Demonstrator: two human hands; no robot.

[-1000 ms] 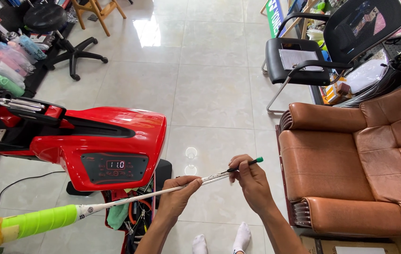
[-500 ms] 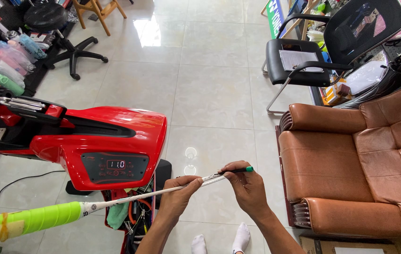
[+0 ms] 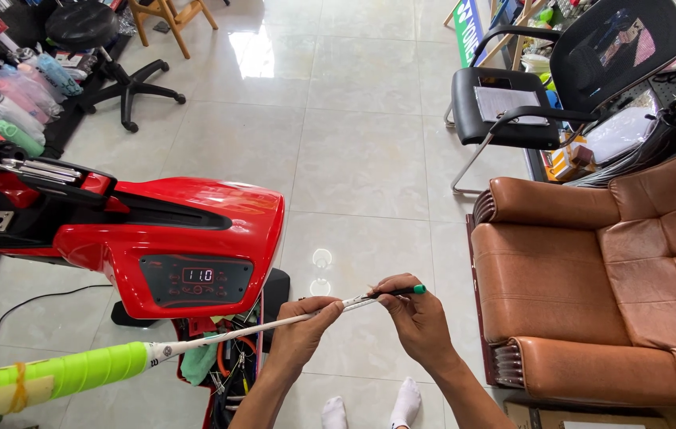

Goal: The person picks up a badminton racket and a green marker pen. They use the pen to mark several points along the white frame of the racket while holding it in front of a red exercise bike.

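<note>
Both hands grip a racket's bare white shaft (image 3: pixel 274 324) above the red stringing machine (image 3: pixel 171 238): left hand (image 3: pixel 302 330) closed mid-shaft, right hand (image 3: pixel 417 318) pinching the green-tipped end (image 3: pixel 416 290); no frame is visible, so stringing appears not begun.

Pale glossy floor tiles (image 3: pixel 354 159) carry everything: beyond the gripping hands stands a black mesh chair (image 3: pixel 544 87), to their right a brown leather armchair (image 3: pixel 592 270), to their left a red machine (image 3: pixel 163 238).
</note>
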